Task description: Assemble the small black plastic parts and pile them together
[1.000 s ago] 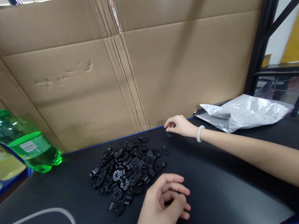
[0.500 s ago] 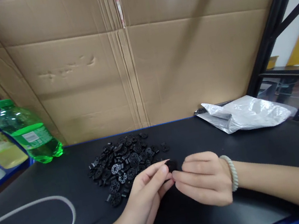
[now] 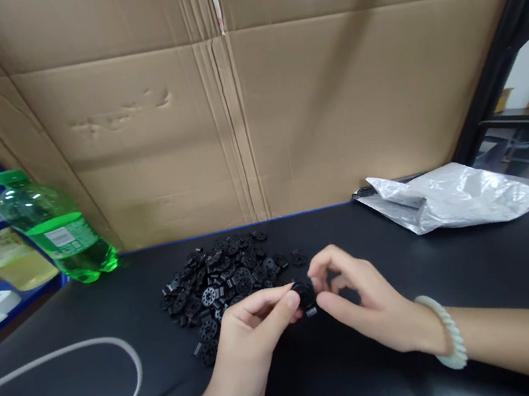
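My left hand [image 3: 260,324] pinches a small round black plastic part [image 3: 303,294] between thumb and fingers, above the table. My right hand [image 3: 356,294] is beside the part's right edge, with thumb and index finger parted around a gap. Whether those fingertips touch the part cannot be made out. A short ribbed tab shows at the part's lower edge. Behind my left hand lies a heap of similar black parts [image 3: 242,279], many of them perforated discs with small tabs. One loose black part [image 3: 299,257] lies just right of the heap.
A green bottle [image 3: 60,232] stands at the back left of the black table [image 3: 364,370]. A pale cable [image 3: 131,355] loops at the left. At the back right lies a crumpled silvery-white plastic bag [image 3: 467,194]. A cardboard sheet [image 3: 145,150] walls off the back.
My right hand has turned and its fingers have spread from their closed grouping beside the part. My left hand still holds the part. The view has tilted slightly downward.
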`<state>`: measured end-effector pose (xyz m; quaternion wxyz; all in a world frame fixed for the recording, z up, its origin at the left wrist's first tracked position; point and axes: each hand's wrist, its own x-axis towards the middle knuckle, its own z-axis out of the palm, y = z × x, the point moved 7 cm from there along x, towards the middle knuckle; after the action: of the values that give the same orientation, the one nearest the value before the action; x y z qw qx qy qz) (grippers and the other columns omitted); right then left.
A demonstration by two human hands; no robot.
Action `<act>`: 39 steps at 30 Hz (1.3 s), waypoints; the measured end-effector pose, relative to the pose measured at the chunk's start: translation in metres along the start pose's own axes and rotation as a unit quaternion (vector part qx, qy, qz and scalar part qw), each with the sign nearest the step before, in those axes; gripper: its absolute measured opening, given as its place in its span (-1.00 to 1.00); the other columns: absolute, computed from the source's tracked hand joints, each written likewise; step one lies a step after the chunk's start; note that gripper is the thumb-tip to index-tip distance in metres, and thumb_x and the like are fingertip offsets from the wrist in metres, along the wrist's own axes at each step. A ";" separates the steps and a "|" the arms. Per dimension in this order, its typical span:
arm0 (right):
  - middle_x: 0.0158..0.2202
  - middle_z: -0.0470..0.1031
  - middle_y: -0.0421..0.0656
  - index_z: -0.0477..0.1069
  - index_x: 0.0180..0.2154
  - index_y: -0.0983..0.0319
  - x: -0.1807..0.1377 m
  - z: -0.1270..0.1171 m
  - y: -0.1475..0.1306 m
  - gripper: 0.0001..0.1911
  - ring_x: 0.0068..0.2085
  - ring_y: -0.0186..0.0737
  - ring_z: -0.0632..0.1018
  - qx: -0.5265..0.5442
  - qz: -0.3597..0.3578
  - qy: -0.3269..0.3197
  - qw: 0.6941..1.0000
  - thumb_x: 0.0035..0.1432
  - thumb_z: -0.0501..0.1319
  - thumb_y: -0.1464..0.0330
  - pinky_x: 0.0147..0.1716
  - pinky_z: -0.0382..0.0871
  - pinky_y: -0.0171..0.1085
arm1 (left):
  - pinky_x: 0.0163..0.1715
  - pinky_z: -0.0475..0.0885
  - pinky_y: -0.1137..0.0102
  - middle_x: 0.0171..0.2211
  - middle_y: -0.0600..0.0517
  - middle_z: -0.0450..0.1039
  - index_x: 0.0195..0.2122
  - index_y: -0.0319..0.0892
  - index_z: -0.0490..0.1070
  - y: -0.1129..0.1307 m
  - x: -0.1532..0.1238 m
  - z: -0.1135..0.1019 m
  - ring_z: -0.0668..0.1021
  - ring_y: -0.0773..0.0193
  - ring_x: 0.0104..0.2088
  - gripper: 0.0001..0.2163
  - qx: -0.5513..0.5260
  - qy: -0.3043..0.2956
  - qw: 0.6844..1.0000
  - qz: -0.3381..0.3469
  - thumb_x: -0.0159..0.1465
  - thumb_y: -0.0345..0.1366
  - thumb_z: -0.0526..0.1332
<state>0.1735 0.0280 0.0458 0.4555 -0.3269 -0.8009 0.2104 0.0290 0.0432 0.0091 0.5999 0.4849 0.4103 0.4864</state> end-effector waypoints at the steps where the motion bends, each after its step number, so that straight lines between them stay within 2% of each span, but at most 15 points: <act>1: -0.42 0.34 -0.21 0.26 -0.31 0.24 -0.001 0.006 0.005 -0.89 -0.45 -0.36 0.37 0.020 0.047 -0.048 0.998 0.26 0.08 0.33 -0.50 0.32 -0.37 | -0.29 0.35 0.43 -0.52 0.06 0.55 -0.44 -0.16 0.63 0.000 0.000 0.000 0.46 0.30 -0.41 -0.89 0.011 -0.004 1.000 0.001 0.03 -0.25 0.41; 3: -0.51 0.29 -0.26 0.21 -0.43 0.23 -0.003 0.016 0.007 -0.73 -0.49 -0.39 0.32 0.027 0.076 -0.123 0.989 0.31 0.02 0.27 -0.50 0.24 -0.38 | -0.29 0.35 0.44 -0.54 0.07 0.54 -0.47 -0.16 0.63 -0.001 -0.001 0.001 0.46 0.30 -0.41 -0.91 0.030 -0.012 0.999 0.001 0.05 -0.26 0.39; 7: -0.56 0.25 -0.29 0.19 -0.49 0.24 -0.003 0.019 0.007 -0.66 -0.51 -0.40 0.30 0.030 0.076 -0.154 0.985 0.34 -0.05 0.28 -0.47 0.18 -0.37 | -0.31 0.35 0.45 -0.54 0.08 0.55 -0.44 -0.12 0.64 -0.001 -0.002 0.002 0.46 0.31 -0.42 -0.94 0.046 -0.024 0.999 -0.002 0.07 -0.29 0.38; 17: -0.61 0.30 -0.28 0.15 -0.56 0.24 -0.008 0.022 0.004 -0.64 -0.55 -0.41 0.34 0.056 0.086 -0.132 0.986 0.31 -0.06 0.36 -0.46 0.20 -0.39 | -0.33 0.35 0.42 -0.53 0.06 0.54 -0.36 -0.13 0.65 0.000 -0.005 0.007 0.46 0.27 -0.41 -0.90 0.076 -0.060 0.995 -0.004 0.11 -0.29 0.35; 22: -0.63 0.26 -0.29 0.15 -0.58 0.25 -0.008 0.020 0.002 -0.61 -0.56 -0.43 0.31 0.047 0.078 -0.119 0.989 0.32 -0.05 0.35 -0.48 0.17 -0.40 | -0.33 0.37 0.43 -0.52 0.05 0.56 -0.37 -0.14 0.64 0.002 -0.006 0.007 0.47 0.27 -0.42 -0.90 0.079 -0.046 0.996 0.004 0.11 -0.30 0.34; 25: -0.61 0.24 -0.29 0.23 -0.55 0.26 -0.006 0.020 0.004 -0.61 -0.55 -0.43 0.28 0.054 0.074 -0.120 0.988 0.32 -0.02 0.30 -0.51 0.15 -0.40 | -0.38 0.39 0.43 -0.53 0.05 0.57 -0.42 -0.16 0.63 0.011 -0.003 0.006 0.50 0.26 -0.46 -0.91 0.094 -0.039 0.994 0.028 0.09 -0.30 0.34; 27: -0.55 0.30 -0.27 0.30 -0.47 0.26 -0.005 0.021 0.011 -0.66 -0.52 -0.42 0.29 0.088 0.094 -0.118 0.985 0.31 0.02 0.26 -0.51 0.15 -0.40 | -0.38 0.41 0.41 -0.50 0.03 0.58 -0.41 -0.16 0.62 0.026 0.002 0.004 0.53 0.22 -0.44 -0.91 0.137 -0.035 0.988 0.067 0.09 -0.30 0.33; 29: -0.48 0.35 -0.24 0.34 -0.39 0.26 -0.003 0.021 0.021 -0.72 -0.50 -0.41 0.30 0.128 0.134 -0.101 0.977 0.29 0.06 0.23 -0.53 0.17 -0.41 | -0.32 0.43 0.39 -0.41 0.01 0.61 -0.37 -0.15 0.60 0.051 0.009 -0.003 0.57 0.16 -0.37 -0.89 0.226 -0.019 0.964 0.141 0.13 -0.29 0.29; 30: -0.46 0.36 -0.23 0.34 -0.35 0.26 -0.003 0.021 0.026 -0.73 -0.50 -0.41 0.31 0.146 0.155 -0.085 0.973 0.28 0.07 0.22 -0.54 0.18 -0.41 | -0.27 0.43 0.37 -0.35 -0.01 0.62 -0.35 -0.14 0.60 0.065 0.012 -0.007 0.58 0.14 -0.31 -0.88 0.288 -0.007 0.939 0.188 0.16 -0.29 0.26; 32: -0.48 0.35 -0.23 0.36 -0.34 0.27 -0.001 0.018 0.037 -0.72 -0.52 -0.41 0.31 0.163 0.184 -0.051 0.968 0.28 0.06 0.20 -0.55 0.18 -0.40 | -0.18 0.41 0.35 -0.29 -0.03 0.62 -0.33 -0.14 0.59 0.090 0.019 -0.015 0.58 0.12 -0.23 -0.84 0.422 0.026 0.863 0.276 0.21 -0.27 0.21; 33: -0.49 0.35 -0.23 0.36 -0.35 0.28 0.000 0.017 0.041 -0.70 -0.53 -0.41 0.30 0.164 0.191 -0.036 0.967 0.28 0.06 0.20 -0.56 0.18 -0.40 | -0.17 0.41 0.34 -0.28 -0.04 0.61 -0.33 -0.14 0.59 0.097 0.024 -0.019 0.59 0.12 -0.24 -0.82 0.477 0.037 0.826 0.299 0.22 -0.26 0.18; 35: -0.52 0.35 -0.23 0.37 -0.37 0.28 0.003 0.013 0.047 -0.68 -0.54 -0.40 0.31 0.156 0.190 -0.013 0.969 0.28 0.04 0.19 -0.56 0.18 -0.39 | -0.19 0.42 0.30 -0.30 -0.06 0.62 -0.33 -0.16 0.59 0.101 0.036 -0.031 0.59 0.10 -0.25 -0.80 0.526 0.040 0.795 0.301 0.22 -0.27 0.17; 39: -0.55 0.35 -0.24 0.37 -0.41 0.29 0.009 0.004 0.055 -0.67 -0.56 -0.40 0.32 0.126 0.177 0.026 0.976 0.26 0.05 0.19 -0.57 0.18 -0.38 | -0.21 0.43 0.24 -0.25 -0.07 0.60 -0.23 -0.16 0.58 0.096 0.052 -0.046 0.59 0.06 -0.27 -0.77 0.572 0.050 0.764 0.294 0.19 -0.31 0.15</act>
<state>0.1846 0.0724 0.0145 0.4691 -0.4084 -0.6856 0.3783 -0.0233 0.1075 0.0938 0.0181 0.8100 0.4792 0.3376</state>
